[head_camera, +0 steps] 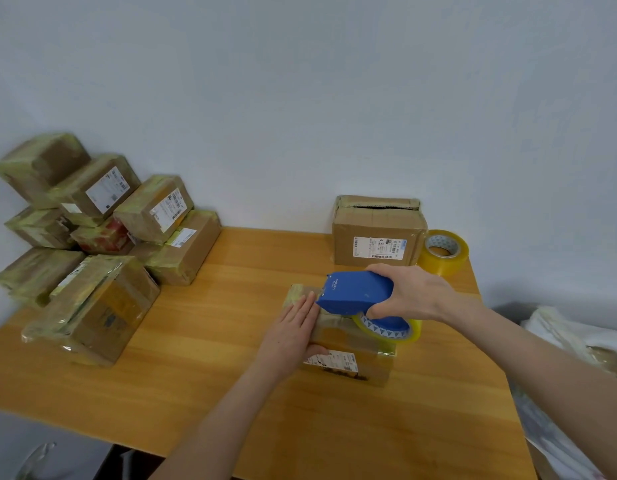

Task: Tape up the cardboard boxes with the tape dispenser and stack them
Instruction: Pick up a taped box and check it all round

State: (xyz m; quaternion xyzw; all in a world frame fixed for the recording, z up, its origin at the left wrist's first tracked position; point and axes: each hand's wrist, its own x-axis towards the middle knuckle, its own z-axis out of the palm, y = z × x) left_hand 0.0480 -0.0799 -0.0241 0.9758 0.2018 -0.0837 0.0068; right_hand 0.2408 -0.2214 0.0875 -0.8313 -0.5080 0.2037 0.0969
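Dispenser down on the box, both hands at work mid-table.

Wide wooden table (213, 358) against a pale wall. On its left end sits the pile (92, 233) of taped boxes, stacked loosely, several tilted, labels showing. At the back right stands the back box (376, 237), its top flaps showing a dark gap, label facing us. In front of it, near the middle of the table, lies the box (348, 367), label on its near side. The blue dispenser (355, 292) rests on its top, nose pointing left, tape wheel to the right. The right hand (411, 292) has its fingers wrapped around the dispenser's rear. The left hand (293, 330) lies flat, fingers straight, pressing the box's left top edge just beside the dispenser's nose. A spare yellow roll (444, 252) lies touching the back box's right side.
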